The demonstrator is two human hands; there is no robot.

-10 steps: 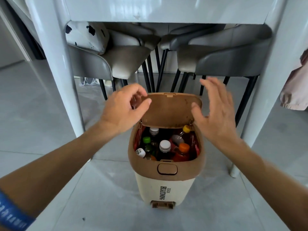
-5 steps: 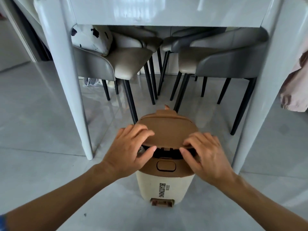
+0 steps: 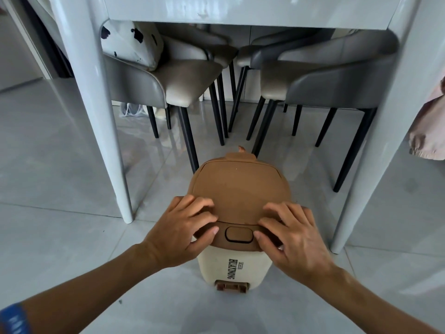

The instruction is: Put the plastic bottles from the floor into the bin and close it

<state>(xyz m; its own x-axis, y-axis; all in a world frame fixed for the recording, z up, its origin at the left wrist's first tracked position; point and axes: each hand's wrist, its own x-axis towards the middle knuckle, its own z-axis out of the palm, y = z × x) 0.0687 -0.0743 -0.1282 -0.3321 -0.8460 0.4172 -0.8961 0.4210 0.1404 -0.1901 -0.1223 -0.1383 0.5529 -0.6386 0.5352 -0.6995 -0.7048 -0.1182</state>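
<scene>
**A:** Where is the bin?

**B:** Lower centre of the frame, standing on the grey tiled floor (image 3: 60,169). The pedal bin (image 3: 234,267) has a cream body with "HUATNONG" or similar printed down its front, a brown collar and a brown lid (image 3: 239,189). The lid lies down flat on the collar, with no gap showing along its front edge.

**A:** And the bottles?

**B:** None can be seen; with the lid down, the inside of the bin is hidden.

**A:** What are the hands doing?

**B:** Both rest on the front of the lid. The left hand (image 3: 179,231) sits at the lid's lower left, fingers loosely spread and laid flat over the edge, thumb against the collar beside the rectangular push button (image 3: 238,234). The right hand (image 3: 292,233) mirrors it at the lower right, fingers fanned on the lid, thumb pointing toward the button. Neither hand is wrapped around anything; the palms and fingers press down flat.

**A:** Anything at the base?

**B:** A small brown foot pedal (image 3: 231,286) sticks out at the bottom front.

**A:** What surrounds it?

**B:** A glossy white table (image 3: 240,13) spans the top of the frame, its legs at left and right. Behind the bin stand grey upholstered chairs (image 3: 325,78) with black legs; a white cushion with black blotches (image 3: 131,42) lies on the upper-left one. Pinkish fabric (image 3: 431,126) hangs at the right edge. A blue wristband (image 3: 14,319) shows at the lower left corner.
</scene>
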